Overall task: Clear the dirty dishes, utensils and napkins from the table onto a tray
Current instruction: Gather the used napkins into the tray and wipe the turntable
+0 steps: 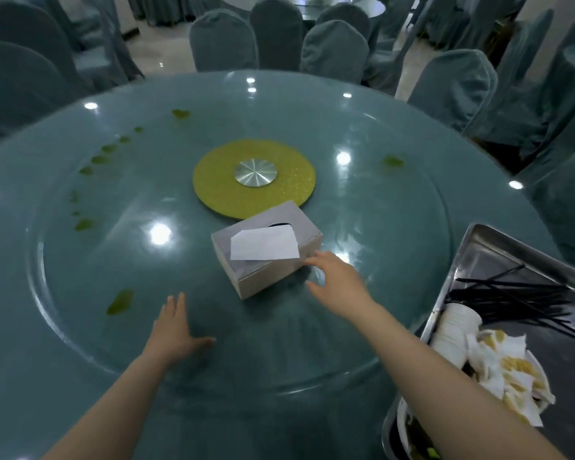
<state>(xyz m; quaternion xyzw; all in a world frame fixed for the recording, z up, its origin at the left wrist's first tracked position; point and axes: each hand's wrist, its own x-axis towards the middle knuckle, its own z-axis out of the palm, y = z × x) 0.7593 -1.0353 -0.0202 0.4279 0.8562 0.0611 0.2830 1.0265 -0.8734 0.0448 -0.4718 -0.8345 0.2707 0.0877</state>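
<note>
Our right hand (pixel 334 280) spread, empty, fingertips at grey cardboard tissue box (pixel 266 247), apparently to shift it | left hand (pixel 176 330) flat on glass, bracing | steel tray (pixel 478 257) right of it holds napkins (pixel 508 370).

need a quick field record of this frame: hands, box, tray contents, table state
left hand: open, flat on the glass turntable
right hand: open, fingers at the near right corner of the tissue box, not gripping
tissue box: grey, on the turntable, one white tissue out of the slot
tray: steel, at right; holds black chopsticks, stacked white cups, soiled napkins
table: green spills on the glass
</note>
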